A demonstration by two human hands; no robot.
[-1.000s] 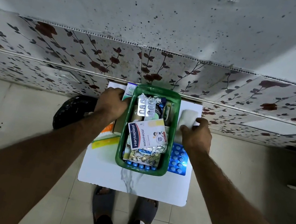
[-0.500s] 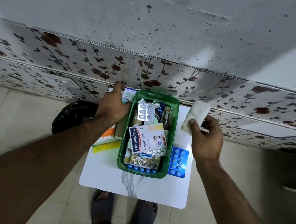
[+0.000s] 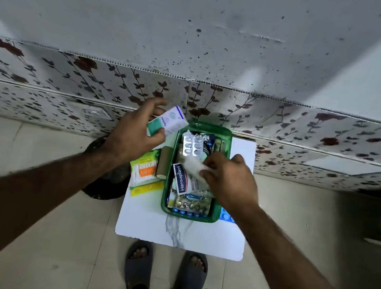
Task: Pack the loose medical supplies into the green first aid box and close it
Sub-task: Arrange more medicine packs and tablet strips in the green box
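Note:
The green first aid box (image 3: 167,185) stands open on a small white table (image 3: 180,232), filled with blister strips (image 3: 192,146) and a Hansaplast pack (image 3: 182,179). My right hand (image 3: 228,180) is over the box, fingers closed on a white gauze roll (image 3: 192,164) that rests on the contents. My left hand (image 3: 134,133) holds a white and green carton (image 3: 169,123) lifted just left of the box's far corner. A cotton bud pack (image 3: 145,172) and a brown tape roll (image 3: 163,162) lie on the table left of the box. A blue blister strip (image 3: 226,217) peeks out under my right wrist.
A flowered wall panel (image 3: 69,80) runs right behind the table. A dark round object (image 3: 106,181) sits on the floor to the table's left. My feet in grey slippers (image 3: 139,261) stand at the table's near edge on the tiled floor.
My right hand carried the gauze roll from the right of the box to over its contents. My left hand lifted the white and green carton off the table.

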